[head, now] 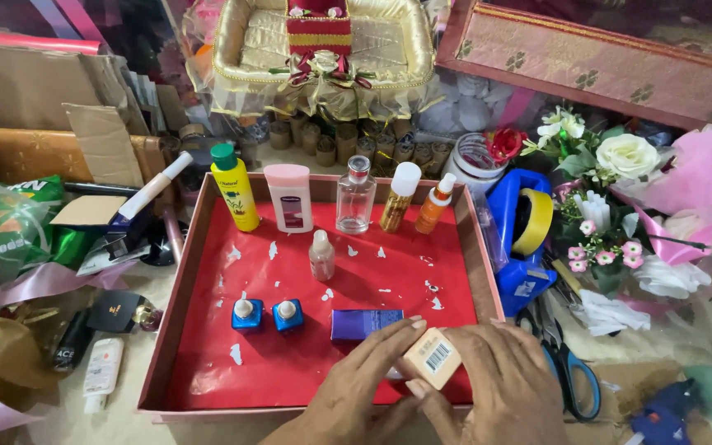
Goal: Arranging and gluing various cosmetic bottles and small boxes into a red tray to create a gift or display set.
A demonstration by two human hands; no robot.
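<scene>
Both hands meet at the front edge of a shallow tray (181, 288) lined in red. My left hand (356, 387) and my right hand (500, 387) together hold a small beige box (432, 357) with a barcode side up, just in front of a purple box (364, 323). Two small blue jars (267, 314) stand to the left of it. A small clear dropper bottle (321, 255) stands mid-tray. Along the back stand a yellow bottle (235, 188), a pink tube (289, 198), a clear glass bottle (355, 196) and two amber bottles (416, 198).
A blue tape dispenser (519, 231) and blue-handled scissors (569, 371) lie right of the tray, beside artificial flowers (620, 181). A blue glue gun (665, 416) sits at the lower right. A gold cushioned basket (323, 49) stands behind. Cardboard, foil wrappers and small tubes clutter the left.
</scene>
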